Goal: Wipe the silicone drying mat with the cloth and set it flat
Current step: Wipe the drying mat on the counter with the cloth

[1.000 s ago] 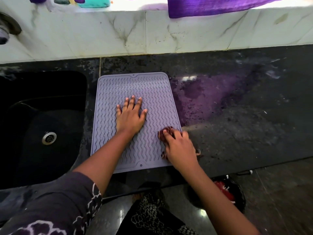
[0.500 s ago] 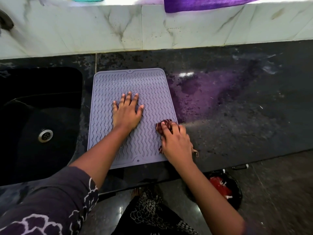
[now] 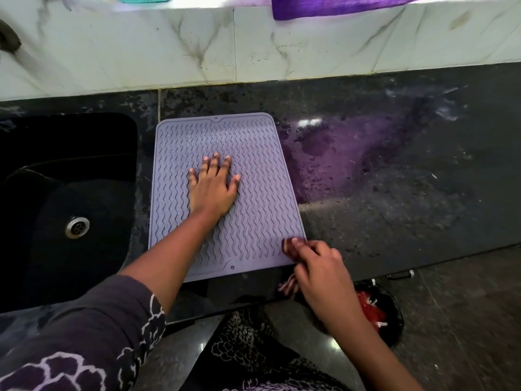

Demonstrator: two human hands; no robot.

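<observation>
The lilac silicone drying mat (image 3: 253, 153), ribbed with wavy lines, lies flat on the black stone counter (image 3: 394, 193) just right of the sink. My left hand (image 3: 212, 187) presses palm-down on its middle, fingers spread. My right hand (image 3: 318, 266) is at the mat's near right corner, closed around a small dark red cloth (image 3: 289, 246). Part of the cloth hangs below the hand over the counter's front edge; most of it is hidden under my fingers.
A black sink (image 3: 64, 207) with a metal drain (image 3: 77, 226) sits left of the mat. A wet purple sheen (image 3: 338, 153) covers the counter on the right. White marble backsplash (image 3: 197, 46) behind, purple fabric (image 3: 332, 5) hanging above. A dark bin with red contents (image 3: 375, 309) stands on the floor.
My right hand has dragged the cloth down the mat's right side to its near right corner. My left hand stays pressed on the mat's middle.
</observation>
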